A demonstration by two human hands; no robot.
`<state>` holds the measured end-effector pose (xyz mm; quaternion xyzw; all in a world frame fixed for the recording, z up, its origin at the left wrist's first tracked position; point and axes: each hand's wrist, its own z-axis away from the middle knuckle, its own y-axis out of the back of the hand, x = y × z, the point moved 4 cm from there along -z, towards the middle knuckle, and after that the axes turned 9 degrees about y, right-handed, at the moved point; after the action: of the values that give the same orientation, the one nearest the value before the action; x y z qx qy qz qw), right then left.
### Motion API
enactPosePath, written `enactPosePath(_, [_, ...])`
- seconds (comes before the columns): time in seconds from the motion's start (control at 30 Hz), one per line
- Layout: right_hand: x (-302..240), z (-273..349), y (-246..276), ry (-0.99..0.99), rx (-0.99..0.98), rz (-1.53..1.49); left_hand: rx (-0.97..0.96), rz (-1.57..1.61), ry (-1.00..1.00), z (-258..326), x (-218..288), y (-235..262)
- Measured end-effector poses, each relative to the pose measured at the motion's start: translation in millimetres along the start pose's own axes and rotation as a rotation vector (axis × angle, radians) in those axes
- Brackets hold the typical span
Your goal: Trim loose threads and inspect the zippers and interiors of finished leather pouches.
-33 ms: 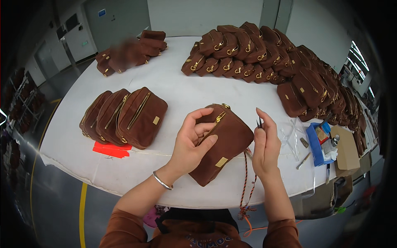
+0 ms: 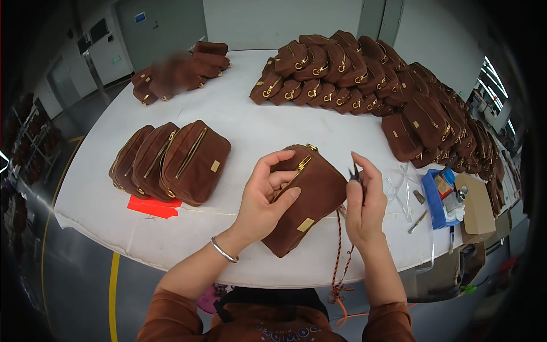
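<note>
While my left hand (image 2: 265, 196) grips the brown suede pouch (image 2: 310, 202) near its gold zipper (image 2: 295, 174), thumb and fingers wrapped over the top edge, the pouch rests tilted on the white worktop (image 2: 250, 131) right in front of me. My right hand (image 2: 364, 205) is closed narrow around small snips (image 2: 355, 172), held just beside the pouch's upper corner. I judge this to be the trimming and checking step at the zipper end. Next I'd need the blades brought right up to any stray thread without nicking the suede. Three finished pouches (image 2: 171, 159) stand to my left, and a big pile (image 2: 364, 74) lies farther back.
</note>
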<state>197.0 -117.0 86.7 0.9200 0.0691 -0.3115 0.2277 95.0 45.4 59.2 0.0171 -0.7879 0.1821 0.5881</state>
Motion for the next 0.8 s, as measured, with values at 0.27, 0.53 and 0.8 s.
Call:
enactPosePath(0.27, [-37.6, -0.5, -22.7, 0.437, -0.069, 0.267, 0.036, -0.015, -0.036, 8.3, 3.6, -1.0])
enactPosePath(0.53, [-28.7, 0.2, -22.9, 0.355, -0.084, 0.140, 0.007, -0.013, -0.034, 8.4, 2.8, -2.2])
enactPosePath(0.8, [-31.9, 4.9, -16.6, 0.330, -0.096, 0.183, -0.006, -0.056, -0.025, 10.8, 2.8, -7.2])
